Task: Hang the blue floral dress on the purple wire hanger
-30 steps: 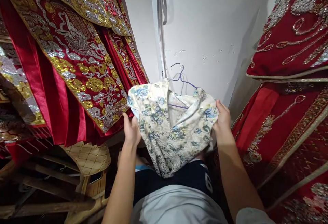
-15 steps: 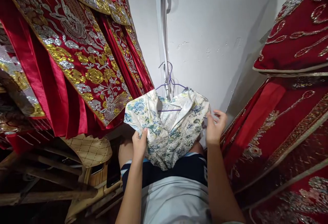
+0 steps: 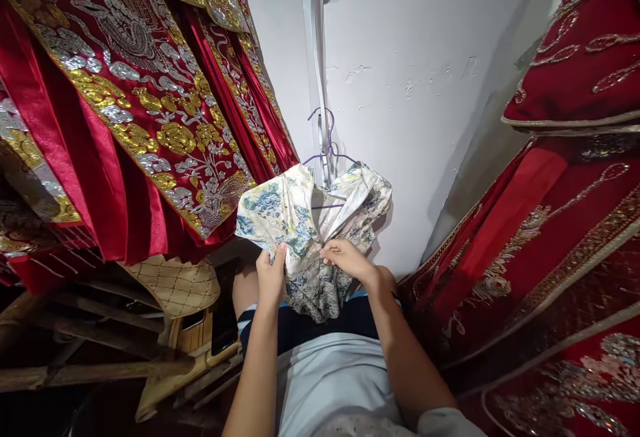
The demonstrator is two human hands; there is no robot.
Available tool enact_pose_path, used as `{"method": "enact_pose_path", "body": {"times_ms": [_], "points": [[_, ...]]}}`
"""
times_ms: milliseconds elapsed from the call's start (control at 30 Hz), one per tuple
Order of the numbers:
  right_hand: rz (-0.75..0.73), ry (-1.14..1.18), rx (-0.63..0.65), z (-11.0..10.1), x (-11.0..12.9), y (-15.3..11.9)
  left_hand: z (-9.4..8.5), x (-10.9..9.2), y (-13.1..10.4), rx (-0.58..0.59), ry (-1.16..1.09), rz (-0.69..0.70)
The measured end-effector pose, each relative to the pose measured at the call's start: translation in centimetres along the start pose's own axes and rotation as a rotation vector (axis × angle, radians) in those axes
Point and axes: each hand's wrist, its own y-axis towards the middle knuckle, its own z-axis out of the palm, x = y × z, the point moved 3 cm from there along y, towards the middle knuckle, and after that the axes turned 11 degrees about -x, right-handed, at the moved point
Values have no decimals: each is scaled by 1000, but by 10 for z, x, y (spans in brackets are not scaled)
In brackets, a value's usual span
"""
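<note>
In front of me is a floral blouse (image 3: pixel 274 205), cream with blue and yellow flowers, on a thin purple hanger (image 3: pixel 332 131). The hanger's hook stands upright near a pale vertical strip. My left hand (image 3: pixel 271 273) is closed on the blouse's left side below the sleeve, thumb on top. At the bottom of the V neckline, my right hand (image 3: pixel 345 257) pinches the front of the blouse with fingertips together. The lower part of the blouse hangs bunched above my lap.
Red garments with gold and silver sequins (image 3: pixel 175 137) hang on the left. More beaded red cloth (image 3: pixel 530 237) fills the right side. A bamboo chair (image 3: pixel 165 377) with a quilted cream cloth (image 3: pixel 175 283) stands lower left. Ahead is a white wall (image 3: pixel 400 43).
My right hand has moved left from the blouse's right sleeve edge to its front at the neckline. The blouse's right side has swung inward. My left hand keeps its hold.
</note>
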Motion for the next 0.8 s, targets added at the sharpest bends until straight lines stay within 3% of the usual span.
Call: {"method": "enact_pose_path", "body": {"times_ms": [133,200,267,367,433,567,800], "points": [[67,-24,25,-17,2,-11,-10,-5,0,-286,29,252],[106,-32,37,-19,2,-14,-10,-7,-7,-365,59,368],[143,-29,42,-18,2,-16,-2,-8,-18,-253,115,459],[167,7,55,-14,3,-17,25,-1,-39,267,161,400],[165,36,72,-12,4,-17,38,4,-53,469,166,316],[158,66,81,-13,7,-19,48,7,-65,427,145,272],[179,63,17,-18,15,-21,47,4,-65,394,204,295]]}}
